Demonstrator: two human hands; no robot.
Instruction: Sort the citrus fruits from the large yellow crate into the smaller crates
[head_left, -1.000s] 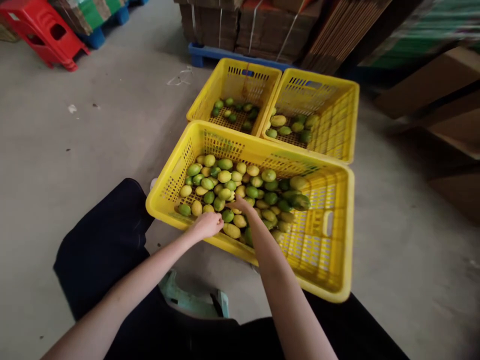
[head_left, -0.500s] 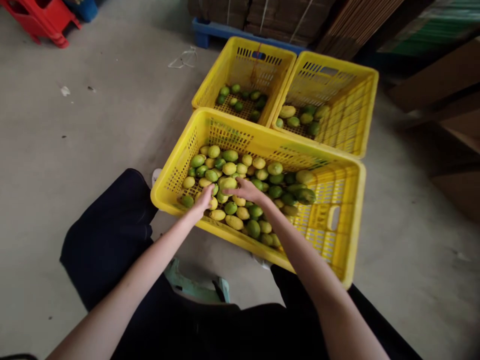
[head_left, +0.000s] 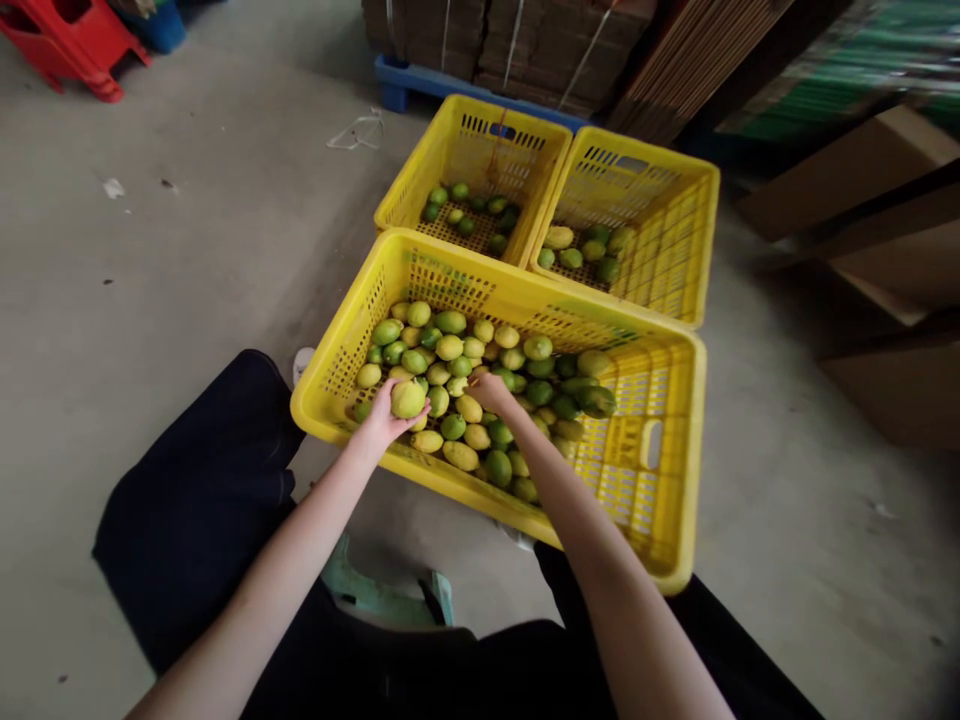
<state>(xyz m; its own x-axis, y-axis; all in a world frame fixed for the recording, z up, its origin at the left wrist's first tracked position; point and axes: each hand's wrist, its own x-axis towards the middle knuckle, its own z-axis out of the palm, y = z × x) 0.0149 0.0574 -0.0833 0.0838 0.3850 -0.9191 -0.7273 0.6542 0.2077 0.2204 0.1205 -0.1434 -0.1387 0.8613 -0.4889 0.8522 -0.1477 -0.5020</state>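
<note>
A yellow-green lemon [head_left: 408,399] rests in my left hand [head_left: 381,418], whose fingers and thumb curl round it above the left part of the near yellow crate [head_left: 495,270]. My right hand [head_left: 489,391] is over the middle of the same crate with its fingers curled down and drawn together. Its fingertips are at a small yellow-green lemon [head_left: 456,386]; what lies inside the fingers is hidden. Many yellow and green lemons cover the crate's floor, among them a dark green one [head_left: 498,467] below my right hand.
Behind stand two more yellow crates, the left one [head_left: 386,205] with several green fruits and the right one [head_left: 705,240] with several mixed ones. A blue pallet [head_left: 394,82] carries bundled cardboard. Cardboard boxes [head_left: 847,175] stand right, a red stool [head_left: 75,50] far left.
A large lemon that was at my right hand is now in my left hand, which has moved left and turned palm up. My right hand's fingers have curled in. The view has shifted slightly.
</note>
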